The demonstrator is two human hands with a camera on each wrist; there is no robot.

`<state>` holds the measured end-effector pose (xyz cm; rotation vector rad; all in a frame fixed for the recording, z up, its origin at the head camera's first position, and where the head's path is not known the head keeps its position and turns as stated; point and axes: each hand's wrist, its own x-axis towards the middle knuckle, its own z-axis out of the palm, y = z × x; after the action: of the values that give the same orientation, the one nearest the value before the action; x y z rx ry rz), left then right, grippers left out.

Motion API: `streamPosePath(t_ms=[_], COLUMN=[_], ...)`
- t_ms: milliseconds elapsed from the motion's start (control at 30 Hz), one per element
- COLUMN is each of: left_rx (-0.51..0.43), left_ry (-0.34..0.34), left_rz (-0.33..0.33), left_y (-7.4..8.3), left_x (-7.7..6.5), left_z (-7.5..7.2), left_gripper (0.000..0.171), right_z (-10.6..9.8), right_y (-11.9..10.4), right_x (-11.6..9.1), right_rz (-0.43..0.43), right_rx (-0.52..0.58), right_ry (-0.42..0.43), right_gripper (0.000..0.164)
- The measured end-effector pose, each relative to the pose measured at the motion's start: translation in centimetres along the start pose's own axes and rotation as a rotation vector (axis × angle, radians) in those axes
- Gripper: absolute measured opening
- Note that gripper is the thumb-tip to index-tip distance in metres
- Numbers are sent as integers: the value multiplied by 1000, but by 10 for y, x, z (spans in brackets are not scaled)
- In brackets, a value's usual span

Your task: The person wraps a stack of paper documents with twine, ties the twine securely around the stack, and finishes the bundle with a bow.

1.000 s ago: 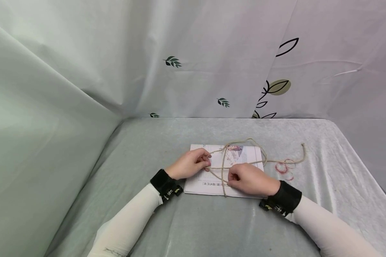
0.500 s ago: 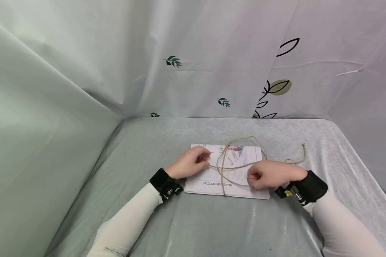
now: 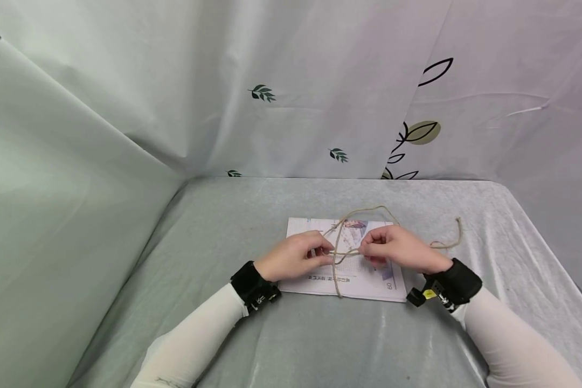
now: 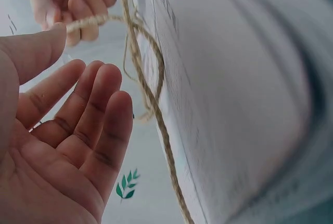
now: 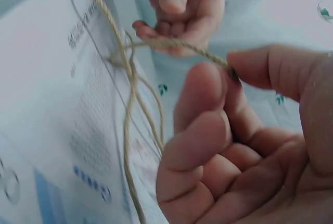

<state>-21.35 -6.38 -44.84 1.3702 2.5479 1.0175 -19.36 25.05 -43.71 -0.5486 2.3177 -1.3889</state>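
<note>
A folded stack of newspaper (image 3: 368,290) lies on the table, wrapped by a tan twine (image 3: 336,275) that crosses its top from front to back. My right hand (image 3: 400,249) is over the right half of the paper, pinching the twine (image 5: 190,47) between thumb and index finger. Over the left half is my left hand (image 3: 300,256), its fingers loosely bent beside the crossing. The left wrist view shows no twine gripped in the left palm (image 4: 57,156). A loop of twine arcs past the paper's far edge, and part of it is hidden by the right hand.
A knotted twine end (image 3: 458,219) lies on the grey covered table (image 3: 320,345) right of the paper. A bit of red cord (image 3: 435,243) shows beside it. White curtains with leaf prints hang at the back and left.
My right hand went right with the twine, then back up and left near the crossing. The left hand has shifted right to the crossing, letting go of the twine. The red loops are now mostly covered.
</note>
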Motion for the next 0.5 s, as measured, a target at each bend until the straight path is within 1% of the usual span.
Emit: streamPosePath(t_ms=[67,167,367,500], left_rx=[2,3,19,30], left_ry=[-8,-12,-7,-26], left_rz=[11,22,35,32], left_y=[4,7,7,6], left_x=[1,1,0,-1], left_z=[1,3,7,9], left_gripper=[25,24,20,22], right_z=[4,9,15,19], right_y=[-1,-4,-10,-10], right_x=[1,2,1,2], right_rz=[10,9,-5,2], right_rx=[20,46,62,89], right_ry=[12,1,-5,0], right_gripper=[29,31,30,28])
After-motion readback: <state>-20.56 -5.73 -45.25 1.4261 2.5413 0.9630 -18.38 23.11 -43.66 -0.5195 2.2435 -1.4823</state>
